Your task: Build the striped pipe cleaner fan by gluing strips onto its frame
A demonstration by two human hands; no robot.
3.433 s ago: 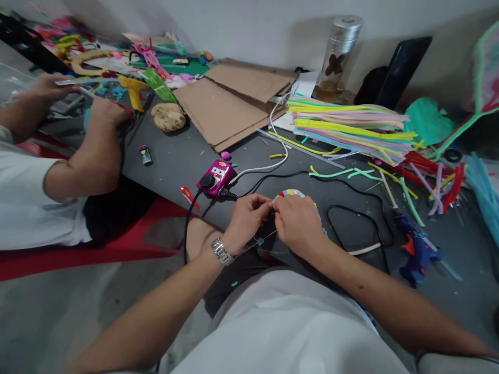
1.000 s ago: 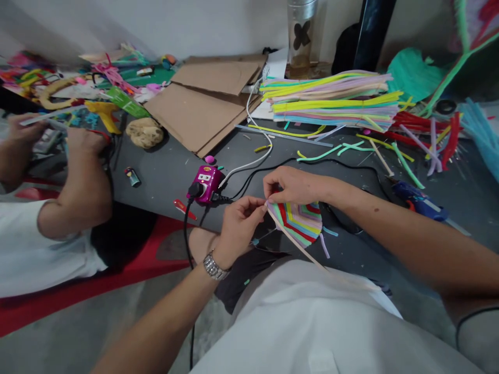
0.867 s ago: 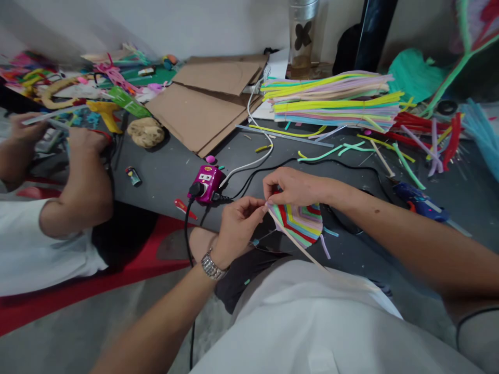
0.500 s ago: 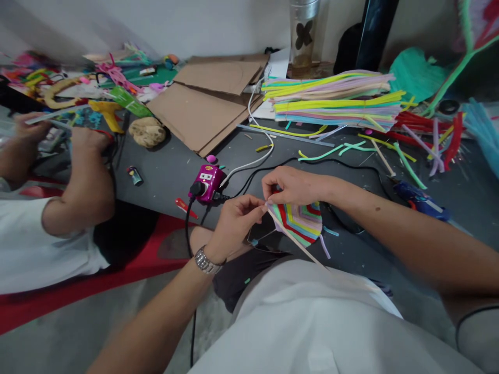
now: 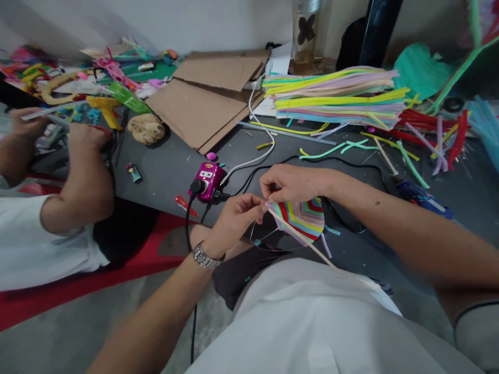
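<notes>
A striped piece (image 5: pixel 300 221) in red, yellow, blue, green and lilac lies at the table's near edge, partly under my right hand (image 5: pixel 290 183). A pale beige strip (image 5: pixel 319 254) runs along its lower left side toward my shirt. My left hand (image 5: pixel 237 215) pinches the strip's upper end at the piece's left corner. The fingertips of my right hand are closed on the same corner, touching those of my left. A thin wire frame with a small blue bit (image 5: pixel 257 242) hangs just below my left fingers.
Bundled coloured strips (image 5: pixel 339 98) and cardboard sheets (image 5: pixel 206 109) lie at the back. A purple power socket (image 5: pixel 208 181) with cords stands left of my hands; a blue glue gun (image 5: pixel 421 197) lies right. Another person's hands (image 5: pixel 88 136) work near a yellow glue gun (image 5: pixel 106 110).
The beige strip lies a little further over the striped piece, which has tilted slightly. Both my hands keep their pinch at the corner. The view has shifted slightly.
</notes>
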